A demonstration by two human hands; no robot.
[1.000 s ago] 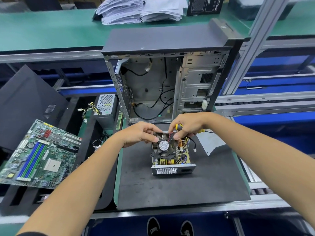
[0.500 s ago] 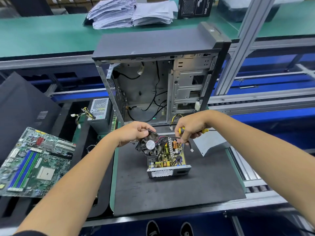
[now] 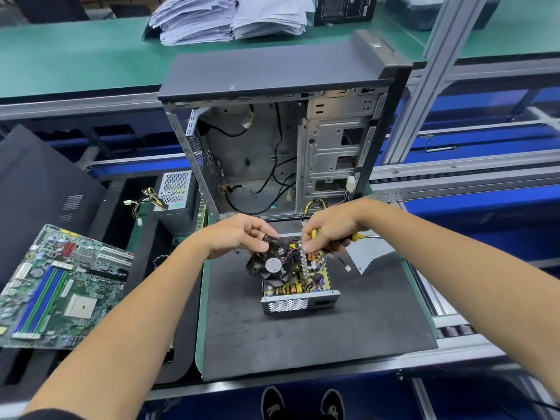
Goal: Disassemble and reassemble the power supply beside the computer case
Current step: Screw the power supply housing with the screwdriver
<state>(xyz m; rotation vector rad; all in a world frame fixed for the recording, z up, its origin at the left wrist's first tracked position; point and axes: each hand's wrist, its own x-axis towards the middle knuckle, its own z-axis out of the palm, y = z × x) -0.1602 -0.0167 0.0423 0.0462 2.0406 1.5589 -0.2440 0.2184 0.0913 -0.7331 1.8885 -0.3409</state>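
Lifting fan [image 3: 272, 266] off open power supply [image 3: 298, 283] — left hand [image 3: 239, 236] grip closed, pinching the fan frame at its top edge, fan tilted up and hanging left of the circuit board. Right hand [image 3: 331, 230] grip closed round yellow-handled screwdriver [image 3: 357, 237], fingertips also down at the fan wires just beside the left grip; exact wire contact too small to tell. Power supply sitting cover-off on dark mat [image 3: 303, 338] on tabletop, directly below both grips, in front of open computer case [image 3: 281, 140].

Handling judgement: fan light, plastic frame stiff — best held by frame corners as now, never by blades or hub. Thin wires tethering it to the board look fragile, likely limiting how far left it can go before tugging the connector. Board dense with capacitors and coils, easy to snag; metal chassis heavier, edges probably sharp, best gripped by outer side walls. Screwdriver tucked in the same hand as the wire work — risk of tip scraping components.

Motherboard [image 3: 57, 286] well left of the grips, second power supply unit [image 3: 175, 192] up-left.
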